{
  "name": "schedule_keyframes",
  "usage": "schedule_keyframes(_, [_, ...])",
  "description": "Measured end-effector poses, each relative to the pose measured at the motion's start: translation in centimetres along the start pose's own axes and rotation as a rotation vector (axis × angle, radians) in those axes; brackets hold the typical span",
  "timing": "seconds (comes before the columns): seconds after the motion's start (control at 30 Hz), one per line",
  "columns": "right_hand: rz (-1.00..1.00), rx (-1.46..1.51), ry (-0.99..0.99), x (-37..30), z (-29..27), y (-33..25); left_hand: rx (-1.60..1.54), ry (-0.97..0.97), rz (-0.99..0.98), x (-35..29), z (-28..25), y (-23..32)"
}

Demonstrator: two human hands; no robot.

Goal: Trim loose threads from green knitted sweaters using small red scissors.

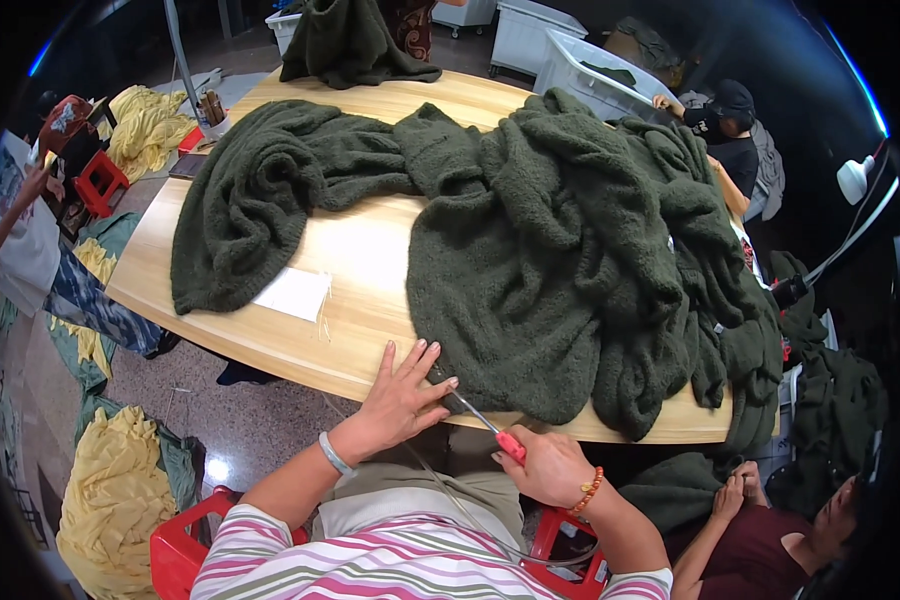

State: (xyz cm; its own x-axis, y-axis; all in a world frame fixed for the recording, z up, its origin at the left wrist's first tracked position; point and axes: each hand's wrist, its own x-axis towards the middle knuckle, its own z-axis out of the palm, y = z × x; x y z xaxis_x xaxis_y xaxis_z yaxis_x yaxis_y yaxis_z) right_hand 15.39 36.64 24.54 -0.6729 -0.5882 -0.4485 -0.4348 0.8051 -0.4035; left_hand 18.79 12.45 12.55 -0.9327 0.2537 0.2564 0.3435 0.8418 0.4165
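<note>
Dark green fleecy fabric (510,310) is heaped over the right half of the wooden table, its lower edge lying near me. My left hand (398,398) rests palm down with spread fingers at that edge, its fingertips by the fabric. In my right hand (548,465) is a red-handled tool (511,446) with a thin metal shaft; whether it is a screwdriver or an awl I cannot tell. The shaft points up and left, its tip close to my left thumb and the fabric edge. My right fist hides most of the handle.
More green fabric (240,215) lies on the table's left side, with white paper (295,293) and loose strands beside it. A co-worker (770,555) handles green fabric at lower right; others stand around. Red stools (182,540), yellow cloth (118,500) and a white bin (590,70) surround the table.
</note>
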Motion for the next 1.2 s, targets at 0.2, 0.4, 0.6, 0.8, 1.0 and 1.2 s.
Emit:
schedule_keyframes(0.2, [0.017, 0.049, 0.045, -1.0, 0.5, 1.1, -0.084, -0.005, 0.016, -0.5, -0.5, -0.6])
schedule_keyframes(0.4, [0.034, 0.076, 0.166, -0.7, 1.0, 1.5, -0.064, 0.098, 0.004, 2.6, -1.3, -0.6])
schedule_keyframes(0.6, [0.047, 0.026, 0.024, -1.5, 0.0, 0.4, 0.182, -0.045, 0.015, 2.9, 0.2, -1.8])
schedule_keyframes(0.8, [0.046, 0.162, 0.199, 0.1, 1.9, 1.4, -0.025, 0.185, 0.096, 2.2, 1.8, -2.3])
schedule_keyframes(1.0, [-0.023, 0.217, 0.311, 1.0, 1.4, 0.1, -1.787, 0.050, -0.612, 2.4, 0.4, 2.2])
schedule_keyframes(1.2, [-0.121, 0.311, 0.370, 0.2, 0.9, -1.8, -2.126, -0.032, -0.430, 3.4, 1.3, 3.2])
